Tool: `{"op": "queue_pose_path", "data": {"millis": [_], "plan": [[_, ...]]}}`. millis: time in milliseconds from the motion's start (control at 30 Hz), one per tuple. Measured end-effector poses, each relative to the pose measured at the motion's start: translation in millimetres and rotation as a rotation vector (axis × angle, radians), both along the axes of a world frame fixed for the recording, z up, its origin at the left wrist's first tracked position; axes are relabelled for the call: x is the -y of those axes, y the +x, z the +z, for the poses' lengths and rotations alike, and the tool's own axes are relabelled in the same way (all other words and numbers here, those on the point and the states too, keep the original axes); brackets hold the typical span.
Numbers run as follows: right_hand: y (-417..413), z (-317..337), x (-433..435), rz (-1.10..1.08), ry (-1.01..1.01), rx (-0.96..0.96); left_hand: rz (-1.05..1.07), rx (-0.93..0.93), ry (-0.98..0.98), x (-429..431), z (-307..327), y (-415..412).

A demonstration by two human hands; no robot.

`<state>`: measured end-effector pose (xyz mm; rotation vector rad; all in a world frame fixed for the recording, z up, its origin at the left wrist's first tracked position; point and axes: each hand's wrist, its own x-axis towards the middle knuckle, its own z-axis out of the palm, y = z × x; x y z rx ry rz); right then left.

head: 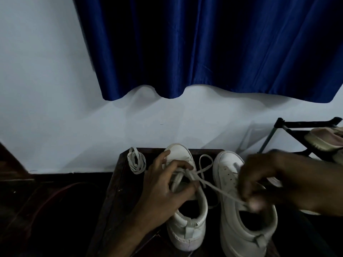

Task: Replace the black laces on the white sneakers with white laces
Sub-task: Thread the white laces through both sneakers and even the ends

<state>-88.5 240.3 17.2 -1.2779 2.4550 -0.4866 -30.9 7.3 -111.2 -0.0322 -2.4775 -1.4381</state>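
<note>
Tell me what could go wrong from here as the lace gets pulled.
1. The right hand pulls the white lace taut over the right sneaker; a hard tug could drag the left sneaker, which only the left hand steadies.
2. The coiled spare lace lies by the table's far corner and could get knocked off.

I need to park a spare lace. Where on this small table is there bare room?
Bare: the table's left strip, from the coiled lace toward the near edge, left of the left sneaker. Crowded: the gap between it and the right sneaker, crossed by the white lace the right hand holds.
</note>
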Motion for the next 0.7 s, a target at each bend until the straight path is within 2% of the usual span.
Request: {"op": "queue_pose_path", "data": {"millis": [133, 267, 333, 467, 533, 633, 700], "plan": [[-14, 3, -23, -0.123, 0.022, 0.103, 0.012, -0.015, 0.0, 1, -3, 1], [-7, -25, 29, -0.243, -0.037, -0.069, 0.022, -0.025, 0.012, 0, -1, 1], [-3, -40, 52, -0.221, -0.04, -0.161, 0.023, -0.061, 0.048, 0, -3, 1], [-6, -55, 57, -0.227, -0.141, -0.144, 0.03, 0.037, 0.244, 0, -9, 0], [-4, -46, 52, -0.207, -0.121, -0.171, 0.025, 0.076, 0.269, 0, -10, 0], [2, -14, 26, 0.005, -0.022, 0.094, 0.033, 0.091, 0.262, 0, -11, 0], [-1, 2, 4, 0.008, 0.021, 0.156, 0.027, 0.096, 0.253, 0, -12, 0]]}}
